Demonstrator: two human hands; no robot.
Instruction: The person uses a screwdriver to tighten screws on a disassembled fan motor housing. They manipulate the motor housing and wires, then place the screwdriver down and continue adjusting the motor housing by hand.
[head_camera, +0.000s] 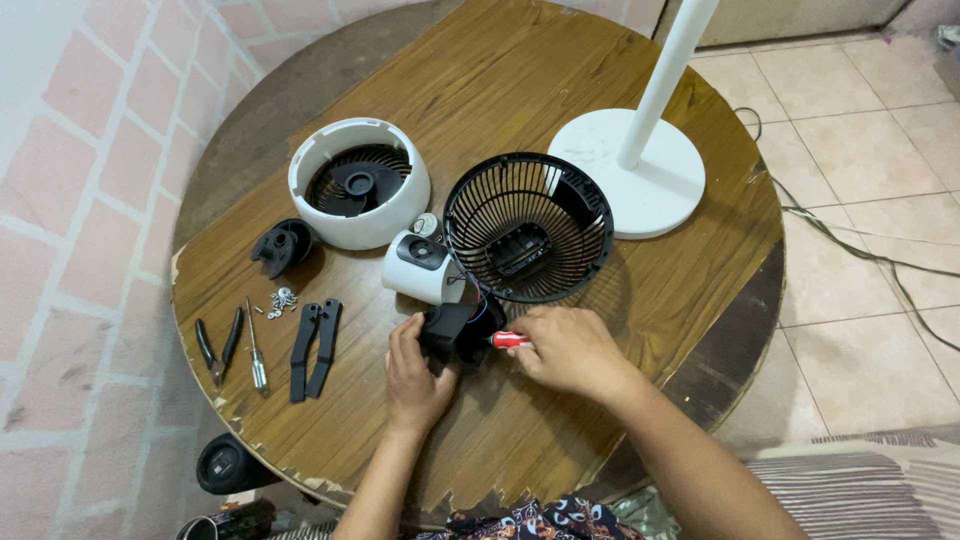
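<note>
Round wooden tabletop (620, 300): left hand (412, 375) clamping black motor housing (455, 335) at near edge, right hand (572, 350) gripping red-handled screwdriver (508, 340). Best kept square, pressed firmly, housing steady. Beyond, black grille (527, 227), white shroud (358, 182).

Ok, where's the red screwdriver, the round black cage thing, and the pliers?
red screwdriver (508, 340), head view, on its red handle by the right hand.
black fan grille (528, 227), head view, on its black middle part.
pliers (219, 348), head view, near the joint of its handles.

place: my home floor corner | signs: tiled floor (860, 130), brick-pattern wall (90, 180), worn round wooden table (520, 70), striped mat (860, 480)
</note>
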